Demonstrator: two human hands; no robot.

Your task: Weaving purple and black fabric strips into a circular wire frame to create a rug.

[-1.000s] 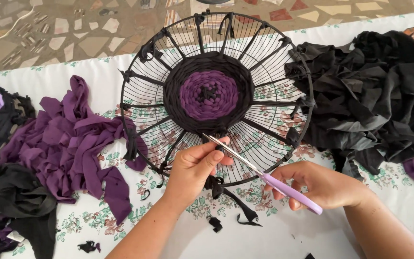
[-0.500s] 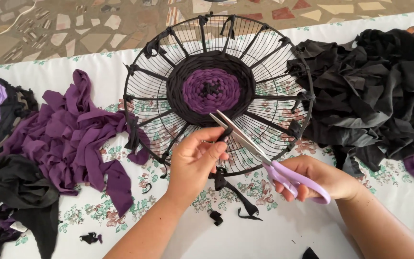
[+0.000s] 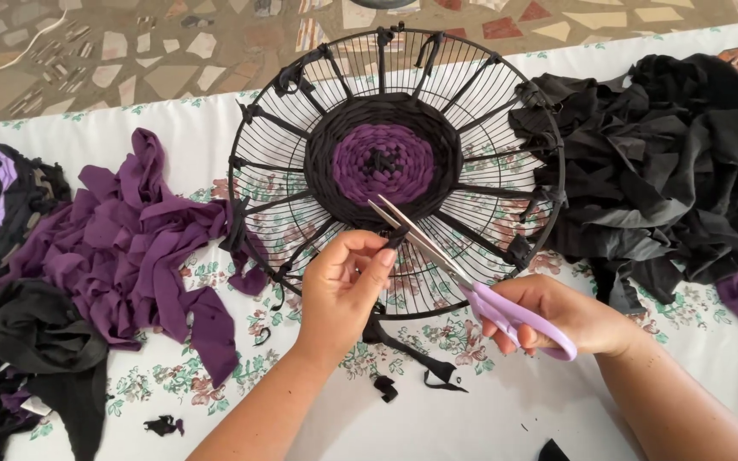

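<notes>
Head view shows a round wire grille (image 3: 301, 230) lying at the upper middle of the frame on a white flowered cloth (image 3: 489, 410), with black strips tied across it as spokes and a woven disc (image 3: 383, 162) at its hub (purple centre, black ring around it). At lower middle, the left hand (image 3: 343, 290) pinches a black strip (image 3: 396, 239) between thumb and fingertips, its grip closed on the strip just below the disc. Right of it, the right hand (image 3: 570, 318) holds lilac-handled scissors (image 3: 463, 271), fingers closed through the handles; the blades stand a little open, their tips at the disc's lower edge, just beside the pinched strip. A purple heap (image 3: 130, 248) lies at the left, a black heap (image 3: 668, 179) at the right. Small black offcuts (image 3: 386, 388) lie on the cloth below the grille.
</notes>
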